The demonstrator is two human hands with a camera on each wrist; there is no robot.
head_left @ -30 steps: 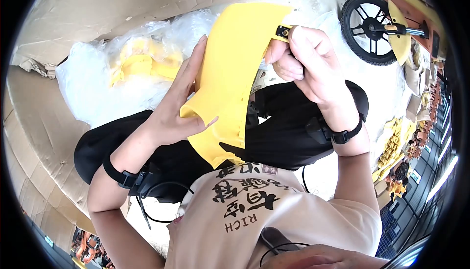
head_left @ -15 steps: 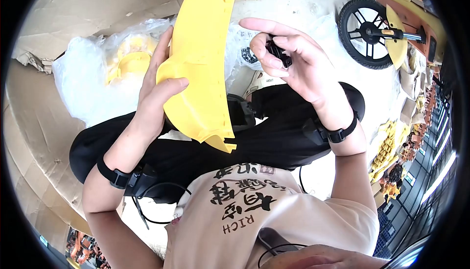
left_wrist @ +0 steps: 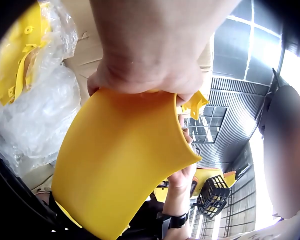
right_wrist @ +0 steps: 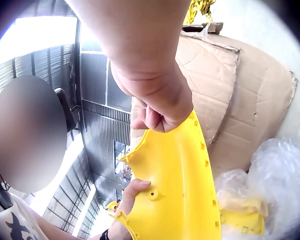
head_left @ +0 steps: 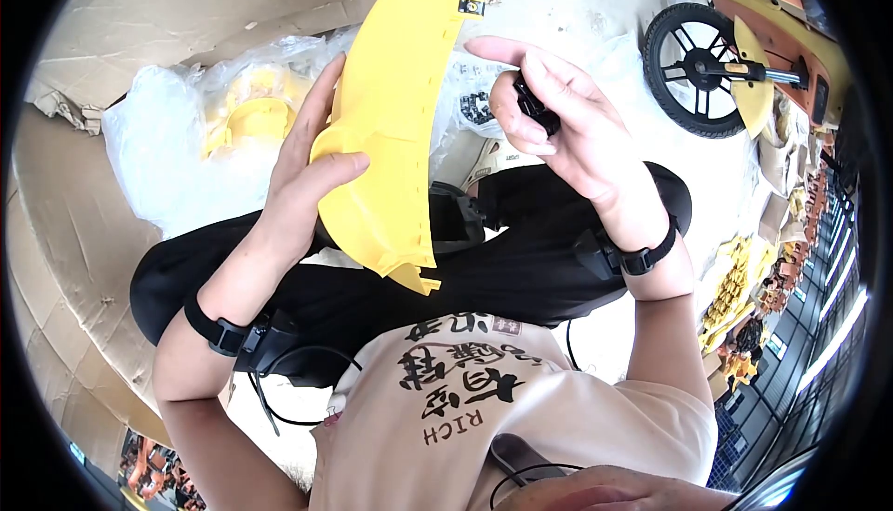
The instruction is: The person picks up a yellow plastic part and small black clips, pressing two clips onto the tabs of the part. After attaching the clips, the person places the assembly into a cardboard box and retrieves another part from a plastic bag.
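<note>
A curved yellow plastic panel (head_left: pixel 395 120) stands raised over the lap in the head view. My left hand (head_left: pixel 307 176) grips its left side, thumb on the near face and fingers behind. On the panel's upper right corner sits a small black clip (head_left: pixel 472 7). My right hand (head_left: pixel 581 116) is apart from the panel, with its index finger extended toward it. Its other fingers curl round small black clips (head_left: pixel 537 106). The panel's inner face, with a screw post (right_wrist: pixel 152 194) and small tabs along the edges, shows in the right wrist view.
Clear plastic bags (head_left: pixel 153 158) with yellow parts (head_left: pixel 260 120) lie at the left, beside cardboard (head_left: pixel 84 232). More black clips (head_left: pixel 477 108) lie in plastic beyond the knees. A spoked wheel (head_left: pixel 693 69) stands at the right, above a pile of yellow parts (head_left: pixel 735 278).
My right hand has left the panel's upper corner, where it was at the clip, and drawn back to the right. The panel has shifted left and turned more upright; the clip stays on it.
</note>
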